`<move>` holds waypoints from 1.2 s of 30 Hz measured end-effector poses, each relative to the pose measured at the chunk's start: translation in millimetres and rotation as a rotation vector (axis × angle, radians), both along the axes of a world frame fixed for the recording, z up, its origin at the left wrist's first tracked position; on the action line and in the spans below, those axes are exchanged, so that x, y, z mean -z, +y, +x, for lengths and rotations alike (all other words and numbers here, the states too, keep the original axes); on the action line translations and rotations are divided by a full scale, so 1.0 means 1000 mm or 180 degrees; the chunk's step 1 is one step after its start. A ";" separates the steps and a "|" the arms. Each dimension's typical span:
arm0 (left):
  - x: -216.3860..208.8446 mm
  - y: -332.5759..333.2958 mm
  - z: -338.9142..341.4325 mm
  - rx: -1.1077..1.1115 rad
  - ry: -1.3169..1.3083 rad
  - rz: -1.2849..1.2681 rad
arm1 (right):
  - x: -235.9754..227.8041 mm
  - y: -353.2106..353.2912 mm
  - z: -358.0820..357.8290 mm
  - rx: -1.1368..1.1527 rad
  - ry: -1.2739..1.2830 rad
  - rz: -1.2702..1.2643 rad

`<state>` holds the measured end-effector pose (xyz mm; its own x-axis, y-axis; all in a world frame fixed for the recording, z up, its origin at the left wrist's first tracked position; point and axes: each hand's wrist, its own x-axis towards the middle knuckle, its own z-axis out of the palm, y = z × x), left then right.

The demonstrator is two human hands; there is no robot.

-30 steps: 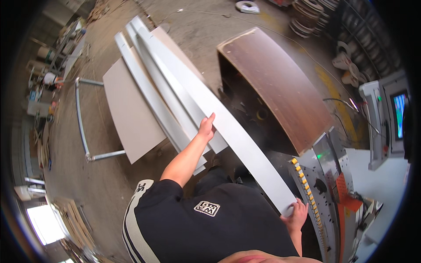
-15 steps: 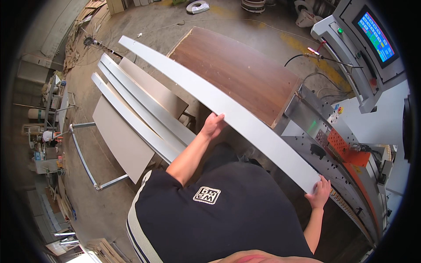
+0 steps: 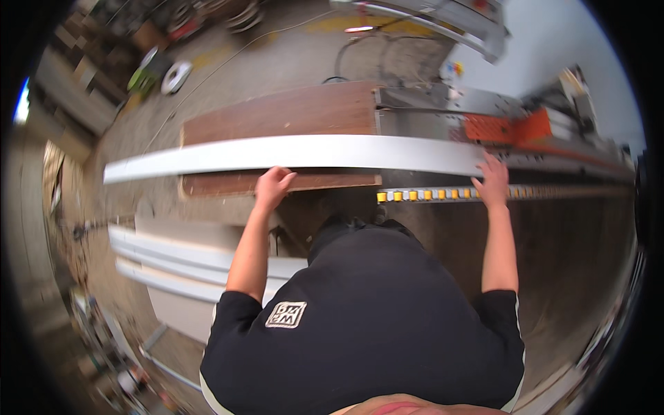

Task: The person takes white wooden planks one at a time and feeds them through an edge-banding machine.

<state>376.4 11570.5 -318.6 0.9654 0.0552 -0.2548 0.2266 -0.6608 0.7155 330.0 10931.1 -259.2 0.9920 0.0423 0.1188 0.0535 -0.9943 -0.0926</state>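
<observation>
A long white board spans across in front of me, above a brown wood-grain panel. My left hand is at the board's near edge, with curled fingers against it and the thumb showing below. At the board's right end, my right hand has its fingers over the board and its thumb at the near edge. What either hand's fingers do beneath the board is hidden. The right end lies beside the machine's metal bed; I cannot tell whether it touches it.
Yellow rollers line a rail on the machine's near side. Behind the rail is an orange machine part. More white boards lie stacked at the left, near my left arm. A cable runs over the floor beyond the brown panel.
The white board has swung from a slant to nearly level across my view, along with the surroundings, as my head turned. My left hand now sits at its near edge.
</observation>
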 end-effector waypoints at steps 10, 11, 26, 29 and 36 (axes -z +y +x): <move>-0.024 0.107 0.117 0.1902 -0.0513 0.2147 | 0.049 0.182 0.014 0.1820 0.0568 0.2084; -0.028 0.105 0.126 0.2031 -0.0431 0.2133 | 0.060 0.190 0.025 0.1809 0.0568 0.2175; -0.027 0.069 0.150 0.2038 -0.0723 0.1907 | 0.095 0.219 0.117 0.3033 0.0627 0.4621; -0.026 0.056 0.147 0.2095 -0.0708 0.1865 | 0.093 0.210 0.115 0.3190 0.0653 0.4519; -0.028 0.003 0.147 0.2085 -0.0822 0.1808 | 0.101 0.162 0.112 0.3208 0.0435 0.4412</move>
